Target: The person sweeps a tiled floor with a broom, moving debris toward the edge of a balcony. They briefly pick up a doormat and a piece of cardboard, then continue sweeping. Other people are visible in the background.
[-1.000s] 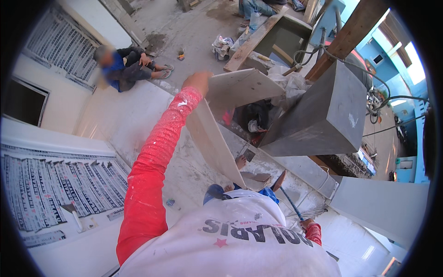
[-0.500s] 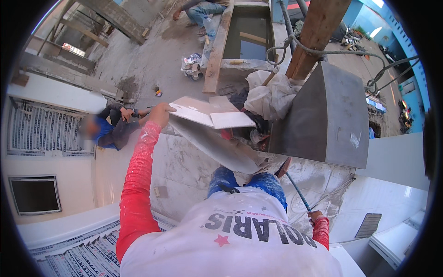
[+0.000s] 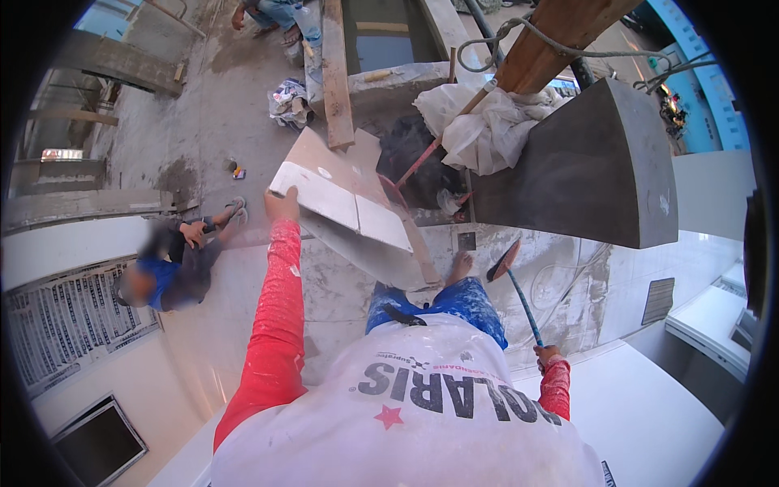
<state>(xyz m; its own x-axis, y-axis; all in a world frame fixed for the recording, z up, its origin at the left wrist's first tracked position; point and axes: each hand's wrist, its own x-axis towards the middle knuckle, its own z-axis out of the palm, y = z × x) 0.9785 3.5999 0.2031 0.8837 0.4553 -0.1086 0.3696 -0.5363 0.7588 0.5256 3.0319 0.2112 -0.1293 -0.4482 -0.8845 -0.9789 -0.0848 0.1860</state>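
Observation:
My left hand (image 3: 283, 204) grips the corner of a folded piece of cardboard (image 3: 357, 213), white on one face and brown on the other. Its folds spread out ahead of my legs, with the lower flap close to my knees. At my right side, my right hand (image 3: 548, 357) is closed round the blue-green handle of a broom (image 3: 526, 311). The broom's reddish head (image 3: 504, 260) is tilted near the floor, just right of my bare foot (image 3: 461, 266).
A big dark grey block (image 3: 576, 174) stands ahead right, beside a crumpled white sheet (image 3: 495, 134) and a wooden post (image 3: 560, 40). A plank (image 3: 336, 81) lies along a water-filled basin (image 3: 385, 49). One person (image 3: 174, 264) sits at the left; another person (image 3: 280, 15) is farther off.
The cardboard has swung a little left and its brown inner side shows more. The broom head, partly hidden by my leg before, is now in plain sight. My view has turned.

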